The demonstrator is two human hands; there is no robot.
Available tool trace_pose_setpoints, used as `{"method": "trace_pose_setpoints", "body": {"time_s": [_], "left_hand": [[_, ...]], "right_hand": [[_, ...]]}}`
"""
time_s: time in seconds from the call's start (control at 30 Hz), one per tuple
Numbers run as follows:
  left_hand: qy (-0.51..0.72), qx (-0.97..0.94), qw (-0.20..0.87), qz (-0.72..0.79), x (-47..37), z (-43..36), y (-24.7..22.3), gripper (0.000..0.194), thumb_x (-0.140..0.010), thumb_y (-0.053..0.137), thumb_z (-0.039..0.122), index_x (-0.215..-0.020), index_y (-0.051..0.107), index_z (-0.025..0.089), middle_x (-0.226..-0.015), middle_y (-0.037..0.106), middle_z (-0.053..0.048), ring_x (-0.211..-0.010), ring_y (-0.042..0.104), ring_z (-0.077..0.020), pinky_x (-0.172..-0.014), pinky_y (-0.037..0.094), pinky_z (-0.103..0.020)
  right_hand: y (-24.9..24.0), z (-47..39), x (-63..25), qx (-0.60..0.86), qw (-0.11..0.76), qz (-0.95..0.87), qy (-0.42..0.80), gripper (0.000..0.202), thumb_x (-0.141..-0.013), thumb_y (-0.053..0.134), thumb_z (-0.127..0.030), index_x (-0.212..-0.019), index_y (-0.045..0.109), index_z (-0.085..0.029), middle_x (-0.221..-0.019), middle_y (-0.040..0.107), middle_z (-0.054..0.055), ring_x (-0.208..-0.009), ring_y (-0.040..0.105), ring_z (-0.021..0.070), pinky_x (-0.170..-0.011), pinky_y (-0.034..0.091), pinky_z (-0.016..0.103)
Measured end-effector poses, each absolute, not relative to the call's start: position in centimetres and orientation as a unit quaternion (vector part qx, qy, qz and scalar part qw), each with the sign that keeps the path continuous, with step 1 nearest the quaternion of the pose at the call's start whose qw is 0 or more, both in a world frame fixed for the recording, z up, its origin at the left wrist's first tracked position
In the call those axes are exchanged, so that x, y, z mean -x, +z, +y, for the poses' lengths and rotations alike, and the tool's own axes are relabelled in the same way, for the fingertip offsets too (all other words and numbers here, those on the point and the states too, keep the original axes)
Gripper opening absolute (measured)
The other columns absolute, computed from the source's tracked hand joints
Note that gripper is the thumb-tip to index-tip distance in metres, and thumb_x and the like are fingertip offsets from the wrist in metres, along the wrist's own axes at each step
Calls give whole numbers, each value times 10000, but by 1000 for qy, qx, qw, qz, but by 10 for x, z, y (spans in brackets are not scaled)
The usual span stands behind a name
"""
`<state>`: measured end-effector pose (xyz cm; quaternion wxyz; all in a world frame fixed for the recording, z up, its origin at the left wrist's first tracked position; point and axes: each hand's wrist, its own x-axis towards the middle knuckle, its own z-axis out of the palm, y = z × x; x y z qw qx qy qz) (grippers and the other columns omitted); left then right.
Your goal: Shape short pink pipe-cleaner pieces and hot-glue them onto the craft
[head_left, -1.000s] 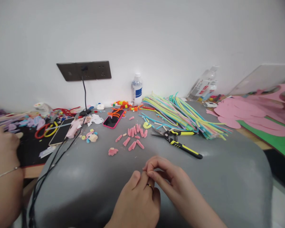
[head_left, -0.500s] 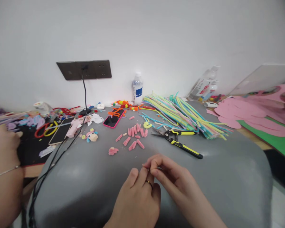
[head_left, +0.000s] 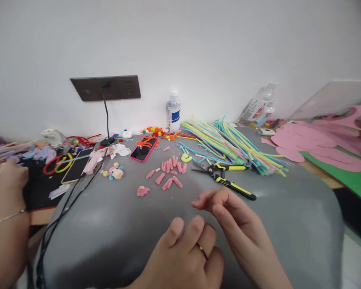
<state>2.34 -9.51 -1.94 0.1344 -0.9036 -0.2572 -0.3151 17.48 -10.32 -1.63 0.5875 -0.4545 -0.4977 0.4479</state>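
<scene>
Several pink pieces [head_left: 167, 184], short, slim, fuzzy, loosely scattered

No text is legible: red characters on the clear packaging [head_left: 257, 108] and print on the upright bottle [head_left: 173, 113] are blurred.

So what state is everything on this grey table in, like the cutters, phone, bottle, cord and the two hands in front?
Cutters: blades open, handles apart
Pink-cased phone: face up, screen dark, orange stems on top
Labelled bottle by the socket: upright, capped
Black cord: plugged in
Left hand: fingers curled, grip unclear
Right hand: fingers bent, grip unclear
</scene>
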Motion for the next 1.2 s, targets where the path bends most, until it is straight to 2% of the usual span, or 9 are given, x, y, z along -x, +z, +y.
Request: {"method": "trace_pose_setpoints", "body": {"time_s": [0.1,0.2,0.33,0.53,0.7,0.9,0.97,1.07,1.2], "left_hand": [[-338,908,108,-224,-21,-92,-12,275,-932,534,149,-673,601,213,-810,737,19,-952,585,-136,-795,345,-309],[-339,914,92,-204,-17,-89,-10,234,-910,558,133,-699,626,207,-774,721,25,-960,580,-126,-803,353,-302],[-322,924,90,-184,-10,-88,-10,240,-910,553,118,-693,614,199,-779,719,25,-943,580,-120,-783,357,-305],[-338,923,79,-165,-6,-88,-5,366,-962,456,81,-625,529,202,-686,681,44,-846,584,-109,-684,341,-308],[-325,930,54,-164,-1,-90,3,394,-1013,384,87,-695,576,216,-705,692,60,-858,593,-92,-675,357,-282],[-339,926,60,-153,-1,-92,-11,377,-990,442,102,-658,577,220,-688,671,71,-899,591,-100,-680,364,-294],[-355,921,72,-144,-2,-93,-22,368,-965,493,120,-615,551,218,-626,624,59,-875,585,-112,-698,365,-289],[-313,938,66,-137,-1,-95,-33,330,-946,545,165,-623,581,225,-590,584,49,-838,585,-123,-777,381,-277],[-284,945,61,-154,1,-96,-32,318,-961,544,225,-651,615,233,-606,604,41,-829,580,-132,-839,378,-277]], "right_hand": [[-14,-107,-175,403,561,-516,506,220,-891,690,-469,-881,666,-250,-869,662,23,-795,644,157,-700,533,208],[-13,-109,-174,374,523,-513,568,215,-848,752,-434,-1003,710,-291,-860,656,11,-771,640,151,-678,523,206],[-10,-109,-170,360,531,-489,591,159,-845,763,-409,-949,744,-290,-859,647,8,-754,619,136,-683,507,207],[-6,-108,-160,314,568,-484,587,194,-810,791,-434,-919,776,-274,-811,619,9,-722,588,135,-654,489,217],[-3,-109,-160,313,560,-486,593,192,-822,776,-445,-907,778,-273,-792,606,7,-712,565,139,-659,479,232],[-3,-112,-161,305,553,-483,606,149,-838,765,-425,-891,771,-285,-810,603,7,-711,553,140,-659,466,240],[-4,-113,-161,299,552,-479,614,146,-843,762,-417,-884,763,-278,-823,603,11,-710,549,138,-643,455,235],[-6,-112,-161,297,547,-467,628,157,-843,762,-416,-859,738,-262,-825,585,7,-701,531,132,-624,434,228],[-12,-110,-158,297,539,-445,651,193,-860,737,-418,-841,670,-238,-816,544,-2,-708,500,133,-648,420,231]]}}
